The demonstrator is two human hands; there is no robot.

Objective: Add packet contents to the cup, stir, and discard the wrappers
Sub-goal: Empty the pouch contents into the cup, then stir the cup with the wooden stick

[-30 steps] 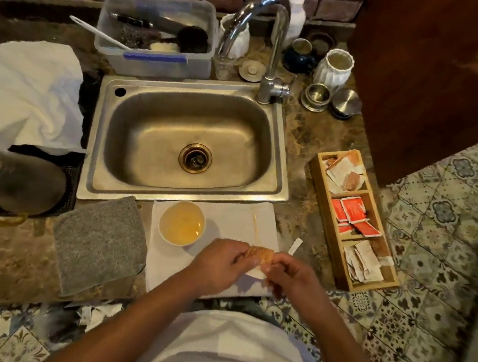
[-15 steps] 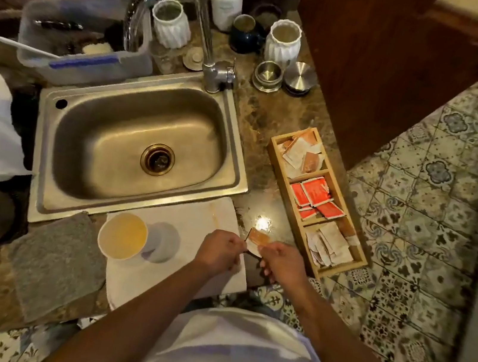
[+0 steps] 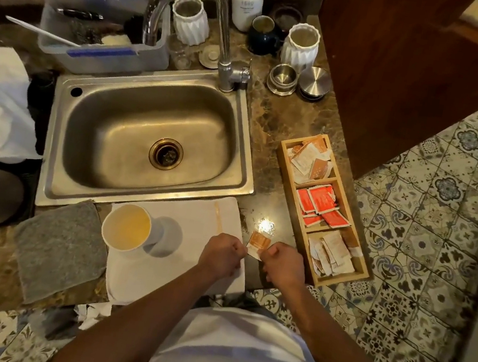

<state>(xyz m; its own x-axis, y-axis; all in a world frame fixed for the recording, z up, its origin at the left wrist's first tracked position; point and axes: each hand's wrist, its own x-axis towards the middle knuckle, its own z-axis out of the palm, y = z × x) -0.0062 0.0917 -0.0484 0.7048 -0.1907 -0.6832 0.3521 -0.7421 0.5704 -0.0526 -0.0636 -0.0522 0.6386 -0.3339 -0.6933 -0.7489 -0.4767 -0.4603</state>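
I am holding a small orange-and-white packet [image 3: 258,243] between my 2 hands, above the right edge of the white cloth [image 3: 186,266] and the dark stone worktop [image 3: 269,141]. The packet is tilting, its long axis running from lower right near my knuckles up and to the left, toward the sink [image 3: 150,138]; its orange printed face is turned up to me and a white strip shows along its lower edge.

My left hand [image 3: 222,256] is curling into a loose fist, pinching the packet's left lower corner. My right hand [image 3: 279,267] is curling the same way, gripping the packet's right lower corner. Both hands are clenched on the packet; I cannot tell whether it is torn yet.

The paper cup [image 3: 127,227] is standing upright on the white cloth, to the left of my left hand and apart from it, with pale yellow liquid inside. A thin wooden stir stick [image 3: 218,218] is lying on the cloth, pointing toward the sink, just above my left hand.

To my right, the wooden tray [image 3: 282,156] has 3 compartments: orange-and-white packets at the far end, red ones in the middle, white ones nearest me. A grey cloth [image 3: 61,249] is lying left of the cup.
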